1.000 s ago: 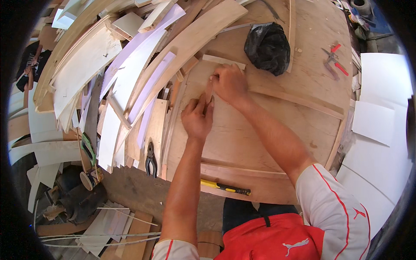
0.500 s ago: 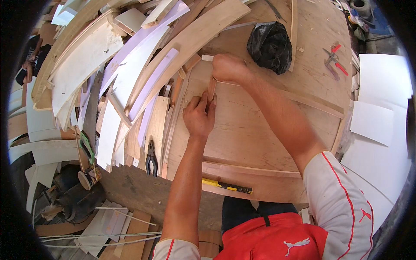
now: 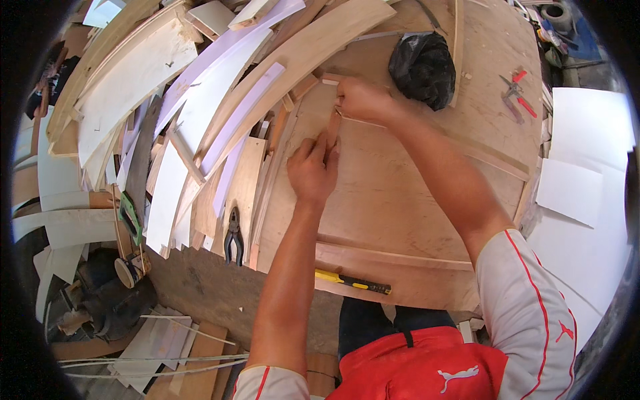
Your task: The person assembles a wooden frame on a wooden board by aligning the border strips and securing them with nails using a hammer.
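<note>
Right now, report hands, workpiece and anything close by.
Left hand holding narrow wood strip against board. Right hand curled at strip's far end, grip hidden. Black plastic bag near right hand, not over strip.

A head-worn fisheye looks down; the wooden board (image 3: 393, 193) lies near.

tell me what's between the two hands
In the head view, a narrow wooden strip lies between the left hand and the right hand.
</note>
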`<state>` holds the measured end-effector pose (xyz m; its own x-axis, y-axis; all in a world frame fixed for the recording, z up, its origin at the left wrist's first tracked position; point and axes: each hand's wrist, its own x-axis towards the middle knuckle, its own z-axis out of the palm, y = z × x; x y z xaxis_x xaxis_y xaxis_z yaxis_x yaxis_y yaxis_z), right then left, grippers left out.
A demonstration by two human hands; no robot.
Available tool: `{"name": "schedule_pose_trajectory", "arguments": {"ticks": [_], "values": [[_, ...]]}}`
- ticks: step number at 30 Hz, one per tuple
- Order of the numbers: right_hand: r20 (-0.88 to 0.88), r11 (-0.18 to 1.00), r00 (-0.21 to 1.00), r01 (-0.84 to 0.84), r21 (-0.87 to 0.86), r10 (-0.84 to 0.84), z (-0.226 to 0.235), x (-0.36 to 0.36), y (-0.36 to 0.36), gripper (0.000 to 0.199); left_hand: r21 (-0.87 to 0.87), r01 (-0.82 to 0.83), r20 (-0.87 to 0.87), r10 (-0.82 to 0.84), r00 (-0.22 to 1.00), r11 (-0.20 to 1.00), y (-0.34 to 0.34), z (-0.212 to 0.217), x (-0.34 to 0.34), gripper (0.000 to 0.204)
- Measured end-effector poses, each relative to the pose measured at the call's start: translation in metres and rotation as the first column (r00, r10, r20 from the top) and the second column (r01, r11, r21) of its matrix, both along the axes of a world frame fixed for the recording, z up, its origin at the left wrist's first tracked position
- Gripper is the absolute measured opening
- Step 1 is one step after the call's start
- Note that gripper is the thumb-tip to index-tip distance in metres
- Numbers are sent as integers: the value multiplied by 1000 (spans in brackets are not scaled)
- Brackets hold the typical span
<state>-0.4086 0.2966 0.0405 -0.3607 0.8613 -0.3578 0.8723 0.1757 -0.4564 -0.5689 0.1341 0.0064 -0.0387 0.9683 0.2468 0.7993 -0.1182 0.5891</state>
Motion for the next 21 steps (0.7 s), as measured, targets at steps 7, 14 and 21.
{"name": "schedule_pose_trajectory", "arguments": {"ticks": [7, 14, 21], "values": [[-382, 997, 921, -69, 37, 77, -25, 32, -5, 25, -54, -17, -44, 14, 999, 998, 1, 0, 3, 43], [-267, 986, 961, -35, 160, 78, -26, 19, -12, 28, 27, 1, -15, -1, 1000, 1000, 1, 1, -1, 42], [-347, 926, 936, 184, 331, -62, -34, -6, -11, 22, 57, -10, -30, 12, 999, 998, 2, 0, 0, 40]]}}
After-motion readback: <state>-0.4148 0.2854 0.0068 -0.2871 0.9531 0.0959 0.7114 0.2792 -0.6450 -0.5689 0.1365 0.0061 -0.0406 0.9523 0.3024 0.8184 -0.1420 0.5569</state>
